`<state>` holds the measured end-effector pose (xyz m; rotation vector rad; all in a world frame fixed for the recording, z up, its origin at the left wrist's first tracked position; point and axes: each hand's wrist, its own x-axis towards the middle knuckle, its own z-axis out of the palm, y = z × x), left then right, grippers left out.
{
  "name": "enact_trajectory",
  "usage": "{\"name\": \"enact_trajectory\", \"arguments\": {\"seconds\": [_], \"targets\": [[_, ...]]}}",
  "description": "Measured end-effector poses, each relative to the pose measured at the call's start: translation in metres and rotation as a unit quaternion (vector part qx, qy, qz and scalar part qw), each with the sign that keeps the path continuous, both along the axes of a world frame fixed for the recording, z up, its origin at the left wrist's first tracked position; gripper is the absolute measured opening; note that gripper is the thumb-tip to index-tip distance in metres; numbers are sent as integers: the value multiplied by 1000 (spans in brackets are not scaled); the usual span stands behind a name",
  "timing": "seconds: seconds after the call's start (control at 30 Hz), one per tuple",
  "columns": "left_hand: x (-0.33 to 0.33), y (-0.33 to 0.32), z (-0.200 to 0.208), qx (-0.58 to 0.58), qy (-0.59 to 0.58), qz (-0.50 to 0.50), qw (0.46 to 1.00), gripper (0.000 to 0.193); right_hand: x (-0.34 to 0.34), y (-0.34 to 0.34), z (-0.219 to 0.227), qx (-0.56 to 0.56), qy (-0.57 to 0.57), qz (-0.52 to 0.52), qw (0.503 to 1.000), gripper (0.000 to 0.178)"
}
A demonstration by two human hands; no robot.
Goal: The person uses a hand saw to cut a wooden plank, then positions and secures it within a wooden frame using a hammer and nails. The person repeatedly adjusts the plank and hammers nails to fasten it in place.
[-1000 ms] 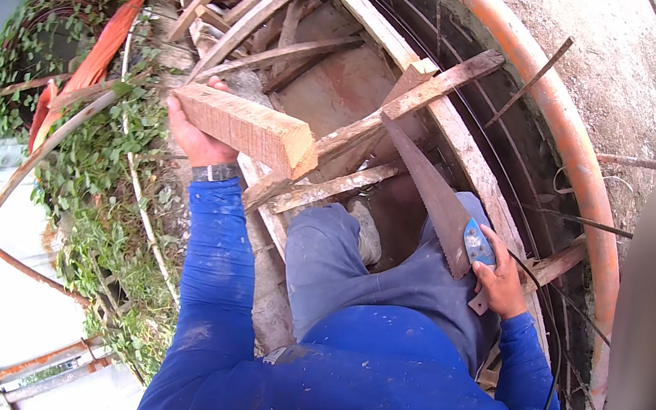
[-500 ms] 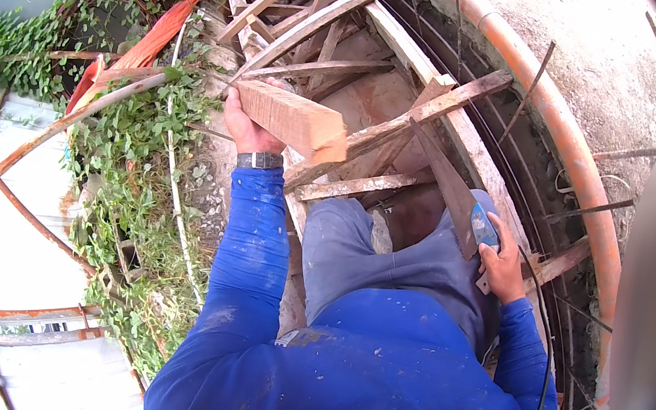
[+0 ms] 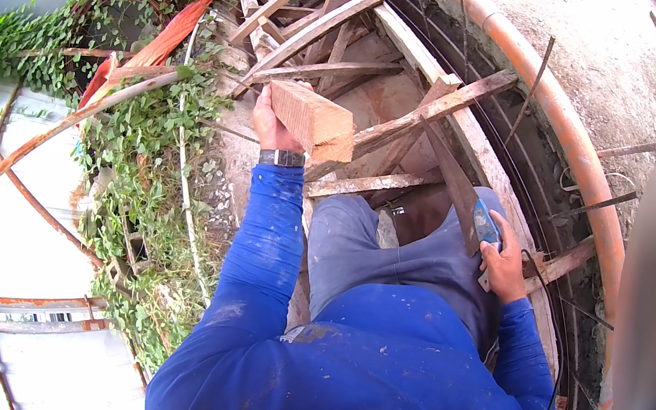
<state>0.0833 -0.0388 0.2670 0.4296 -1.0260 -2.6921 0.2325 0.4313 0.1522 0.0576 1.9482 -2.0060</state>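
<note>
Left hand (image 3: pixel 276 125) – grasping wood block (image 3: pixel 307 117), near end free | Right hand (image 3: pixel 505 263) – clenched round saw handle (image 3: pixel 485 223), blade (image 3: pixel 462 198) beside right thigh (image 3: pixel 438 264) (tip near crossed planks (image 3: pixel 417 122)) | Open gap between block end and blade

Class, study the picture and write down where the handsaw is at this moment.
In the head view, the handsaw is right of centre, held in the person's right hand and partly overlapping the blue-grey trousers.
</note>
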Motion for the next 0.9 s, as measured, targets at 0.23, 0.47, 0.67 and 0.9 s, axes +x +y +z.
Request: {"name": "enact_trajectory", "arguments": {"seconds": [0.23, 0.47, 0.67, 0.9], "targets": [[4, 15, 0, -20, -10, 19, 1000, 47, 0, 1, -3, 3, 3, -2, 1000, 61], [4, 6, -7, -12, -16, -1, 1000, 47, -2, 2, -5, 17, -2, 3, 1000, 60], [9, 2, -7, -5, -14, -4, 1000, 50, -2, 2, -8, 8, 0, -1, 1000, 60], [16, 0, -6, -7, -10, -19, 1000, 54, -1, 2, -9, 9, -1, 1, 1000, 59]]}}
